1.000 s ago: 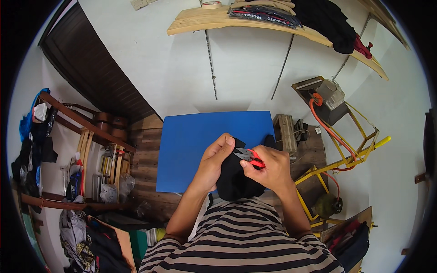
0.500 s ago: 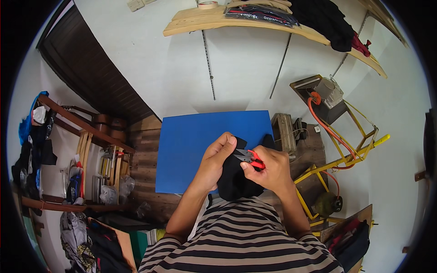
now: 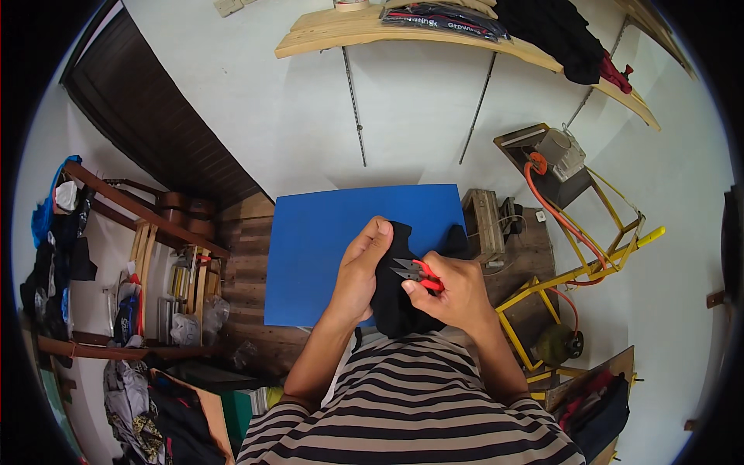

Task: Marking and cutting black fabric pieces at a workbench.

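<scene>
Your shirt (image 3: 411,411) fills the lower centre of the frame, a short-sleeved top in horizontal stripes, dark navy or black bands alternating with narrow off-white ones; the stripes bend with the lens toward the bottom edge; the sleeves end above your elbows, so both forearms are bare up to the wrists; your left hand (image 3: 360,271) and right hand (image 3: 457,291), just above the shirt near the middle of the frame, are bare, without gloves; no watch, ring or band shows on either wrist or on the fingers that are visible.
</scene>
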Demonstrator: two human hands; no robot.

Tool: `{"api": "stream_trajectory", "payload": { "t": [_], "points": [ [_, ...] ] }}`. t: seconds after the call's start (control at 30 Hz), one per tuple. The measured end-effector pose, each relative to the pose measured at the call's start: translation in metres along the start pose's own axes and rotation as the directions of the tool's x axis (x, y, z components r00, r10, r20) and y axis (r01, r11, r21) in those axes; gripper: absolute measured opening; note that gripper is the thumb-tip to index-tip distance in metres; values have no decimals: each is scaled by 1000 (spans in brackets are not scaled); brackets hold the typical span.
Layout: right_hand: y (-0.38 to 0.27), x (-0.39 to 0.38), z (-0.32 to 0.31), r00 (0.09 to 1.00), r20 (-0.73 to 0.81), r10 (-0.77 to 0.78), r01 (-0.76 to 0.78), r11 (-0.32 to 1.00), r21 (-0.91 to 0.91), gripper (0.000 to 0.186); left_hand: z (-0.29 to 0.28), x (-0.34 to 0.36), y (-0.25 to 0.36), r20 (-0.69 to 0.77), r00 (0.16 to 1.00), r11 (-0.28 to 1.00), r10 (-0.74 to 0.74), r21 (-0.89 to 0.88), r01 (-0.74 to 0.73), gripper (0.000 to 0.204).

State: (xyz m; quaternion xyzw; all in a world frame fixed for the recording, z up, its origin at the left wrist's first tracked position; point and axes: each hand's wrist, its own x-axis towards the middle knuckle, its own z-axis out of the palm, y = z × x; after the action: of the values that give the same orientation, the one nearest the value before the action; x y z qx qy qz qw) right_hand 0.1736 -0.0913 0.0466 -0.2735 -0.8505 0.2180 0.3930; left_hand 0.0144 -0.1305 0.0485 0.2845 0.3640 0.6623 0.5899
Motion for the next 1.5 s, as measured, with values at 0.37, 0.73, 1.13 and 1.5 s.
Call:
{"api": "stream_trajectory", "payload": {
  "t": [0.37, 0.73, 1.13, 1.5],
  "points": [
    [2, -1, 9, 997, -55, -50, 47, 997, -54, 29, 3, 3, 2, -98, 995, 994, -35, -103, 25, 24],
    [4, -2, 6, 996, 5, -90, 90, 995, -48, 32, 11, 6, 3, -171, 984, 994, -50, -108, 32, 25],
    [7, -7, 11, 992, 2, -128, 128, 990, -58, 33, 9, 12, 2, -169, 983, 985, -68, -165, 40, 24],
    [19, 21, 3, 931, -29, 364, -268, 735, 623, 25, 11, 8, -4, 19, 999, 999, -42, -11, 42, 21]
  ]
}}
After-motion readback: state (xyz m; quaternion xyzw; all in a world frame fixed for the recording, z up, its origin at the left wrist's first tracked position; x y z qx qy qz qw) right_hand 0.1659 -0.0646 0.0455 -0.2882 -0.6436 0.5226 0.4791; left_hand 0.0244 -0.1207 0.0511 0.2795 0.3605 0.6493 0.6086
